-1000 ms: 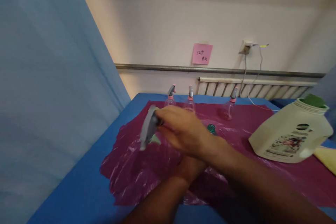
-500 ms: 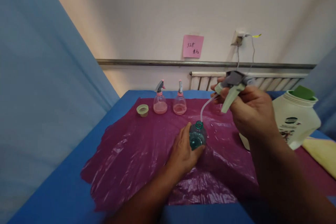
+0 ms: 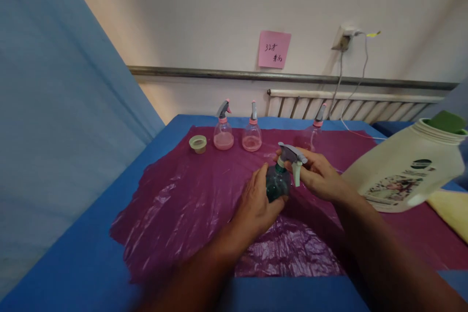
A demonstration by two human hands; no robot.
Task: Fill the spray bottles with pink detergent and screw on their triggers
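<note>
Head view: I have the left hand [image 3: 257, 205] curled partway round a squat dark-green plastic bottle [image 3: 277, 185], apparently to steady it; above those fingers, the right hand [image 3: 322, 178] pinches a grey plastic spray head [image 3: 290, 152] with pale-green trigger [image 3: 296, 174] atop the bottle, probably for alignment.

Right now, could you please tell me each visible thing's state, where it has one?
green bottle, held in the left grip
spray head, on green bottle, in the right grip; tightness unclear
left pink bottle, upright, partly filled, head fitted
middle pink bottle, upright, partly filled, head fitted
right pink bottle, head fitted, partly hidden
white jug, uncapped, green piece in its mouth
purple sheet, wrinkled
wall plug, inserted
</note>
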